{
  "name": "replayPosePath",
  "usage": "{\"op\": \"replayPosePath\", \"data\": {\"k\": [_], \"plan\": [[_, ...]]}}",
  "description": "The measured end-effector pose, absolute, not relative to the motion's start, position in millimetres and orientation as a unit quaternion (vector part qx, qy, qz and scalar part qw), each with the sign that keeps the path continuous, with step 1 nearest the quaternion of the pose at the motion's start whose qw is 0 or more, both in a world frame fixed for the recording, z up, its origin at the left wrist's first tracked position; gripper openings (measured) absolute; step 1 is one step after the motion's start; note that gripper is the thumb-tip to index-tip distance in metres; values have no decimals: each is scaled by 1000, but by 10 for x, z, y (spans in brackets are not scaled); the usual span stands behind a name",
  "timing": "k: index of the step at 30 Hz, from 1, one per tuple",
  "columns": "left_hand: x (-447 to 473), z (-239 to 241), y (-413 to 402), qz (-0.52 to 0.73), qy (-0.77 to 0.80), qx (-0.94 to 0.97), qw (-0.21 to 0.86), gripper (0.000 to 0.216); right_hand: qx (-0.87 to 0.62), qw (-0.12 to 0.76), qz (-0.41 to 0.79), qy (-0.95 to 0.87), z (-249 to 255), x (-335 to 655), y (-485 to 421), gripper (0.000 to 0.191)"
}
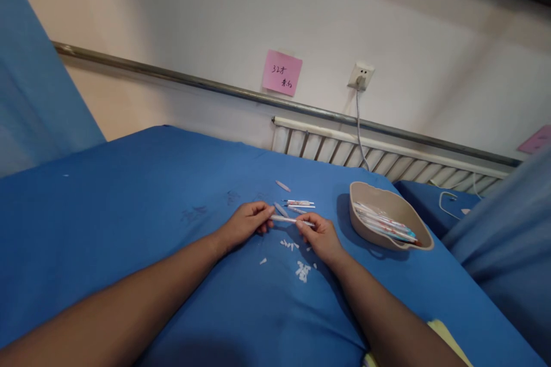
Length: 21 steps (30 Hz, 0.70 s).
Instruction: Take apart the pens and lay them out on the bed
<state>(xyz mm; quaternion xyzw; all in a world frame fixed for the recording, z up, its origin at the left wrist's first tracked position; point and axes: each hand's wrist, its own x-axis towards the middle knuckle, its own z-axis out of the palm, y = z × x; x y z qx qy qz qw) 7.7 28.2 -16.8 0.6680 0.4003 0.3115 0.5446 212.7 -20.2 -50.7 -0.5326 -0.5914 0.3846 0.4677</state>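
Observation:
A slim white pen [283, 218] spans the gap between both hands, lying nearly level just above the blue cover. My left hand [248, 219] pinches its left end, and my right hand [321, 236] has closed on the right end. Just beyond the pen lie several thin refills [300, 204] and a pale pen barrel [281, 209], with another pale barrel [283, 186] farther back. Small white cone-shaped tips sit on the near side, some in a row [289, 245] and others in a small pile [303, 271]. Fingers cover both pen ends.
To the right stands a beige plastic basket [357, 188] with a bundle of pens [383, 222] inside. Blue cloth [172, 183] covers the surface. Behind are a radiator [327, 146], a metal rail [193, 79] and a plugged-in cord [359, 120]. Something yellow [447, 338] lies by my right forearm.

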Motion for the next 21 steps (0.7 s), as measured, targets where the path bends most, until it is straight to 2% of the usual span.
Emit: {"op": "replayPosePath", "data": {"k": [4,8,14,18,21], "plan": [[69,-183,302,324,396,667,541,30,-536,469,385,-587,-520,2132,-192,31],[68,-184,315,358,382,654,546,40,-534,475,390,-581,-538,2136,-181,30],[75,-198,323,326,405,656,547,31,-535,476,389,-579,-542,2139,-179,31],[73,-185,329,358,395,642,551,39,-534,478,390,-578,-530,2136,-184,31],[75,-194,329,325,409,643,560,35,-533,477,391,-580,-525,2135,-188,30]]}}
